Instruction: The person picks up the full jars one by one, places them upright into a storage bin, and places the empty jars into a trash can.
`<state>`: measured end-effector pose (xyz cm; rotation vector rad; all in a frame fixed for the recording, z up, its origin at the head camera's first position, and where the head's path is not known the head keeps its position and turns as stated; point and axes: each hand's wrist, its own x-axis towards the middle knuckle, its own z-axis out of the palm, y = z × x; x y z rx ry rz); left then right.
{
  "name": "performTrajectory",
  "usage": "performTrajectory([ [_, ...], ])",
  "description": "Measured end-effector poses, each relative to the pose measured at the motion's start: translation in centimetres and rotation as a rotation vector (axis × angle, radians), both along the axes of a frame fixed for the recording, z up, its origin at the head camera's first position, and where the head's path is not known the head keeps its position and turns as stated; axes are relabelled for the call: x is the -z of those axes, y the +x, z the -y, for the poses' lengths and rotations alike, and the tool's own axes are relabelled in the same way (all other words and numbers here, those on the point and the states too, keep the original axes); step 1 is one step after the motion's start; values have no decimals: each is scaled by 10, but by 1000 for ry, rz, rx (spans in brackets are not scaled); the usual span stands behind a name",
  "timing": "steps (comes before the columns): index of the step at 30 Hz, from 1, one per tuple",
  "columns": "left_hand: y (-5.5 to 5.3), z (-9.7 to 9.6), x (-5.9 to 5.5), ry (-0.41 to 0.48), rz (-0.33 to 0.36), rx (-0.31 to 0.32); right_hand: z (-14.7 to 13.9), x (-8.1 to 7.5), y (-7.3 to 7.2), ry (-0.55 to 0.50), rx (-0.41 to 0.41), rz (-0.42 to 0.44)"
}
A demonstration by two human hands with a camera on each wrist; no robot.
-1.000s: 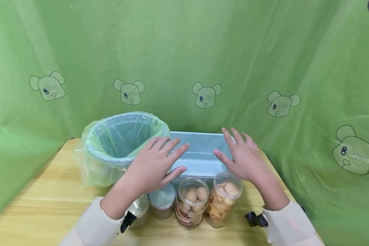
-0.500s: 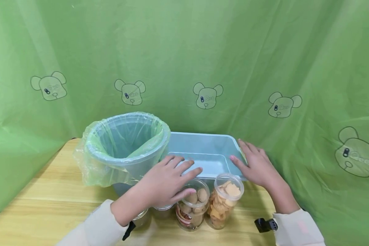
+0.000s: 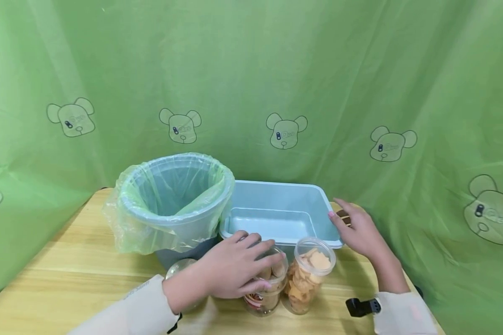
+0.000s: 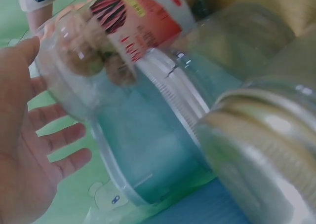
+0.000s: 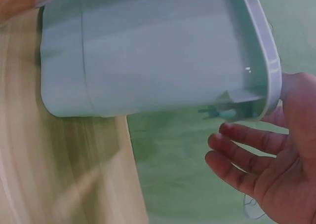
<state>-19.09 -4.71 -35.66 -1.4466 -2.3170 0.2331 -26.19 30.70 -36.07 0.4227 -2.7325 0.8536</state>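
My left hand (image 3: 234, 270) reaches over a clear jar (image 3: 263, 302) of round brown biscuits, fingers spread and thumb along its near side. In the left wrist view the thumb lies at the mouth of this jar (image 4: 74, 61), and the fingers extend loosely beyond it. At the right end of a light blue plastic basin (image 3: 276, 195), my right hand (image 3: 358, 235) has its thumb at the rim. Its other fingers stretch outside, apart from the wall, in the right wrist view. Right of the biscuit jar stands a clear tub (image 3: 308, 281) of orange crisps.
A blue bin (image 3: 182, 216) lined with a thin green bag stands left of the basin. Nearer me is a clear jar (image 3: 178, 267), partly behind my left forearm; another metal-rimmed jar (image 4: 173, 91) shows in the left wrist view. A green curtain (image 3: 251, 70) hangs behind the wooden table (image 3: 67, 279).
My left hand has come down and rightward from beside the bin to the biscuit jar. My right hand has moved right and lower, from over the basin to its right rim.
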Motion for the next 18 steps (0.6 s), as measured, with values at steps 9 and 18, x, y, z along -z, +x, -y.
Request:
performTrajectory([
  [9,-1,-4,6,-12,25,25,-6,18,-4,-131,45,-1],
  [18,-1,-10,10,-49,66,9,-4,33,-5,-308,82,31],
])
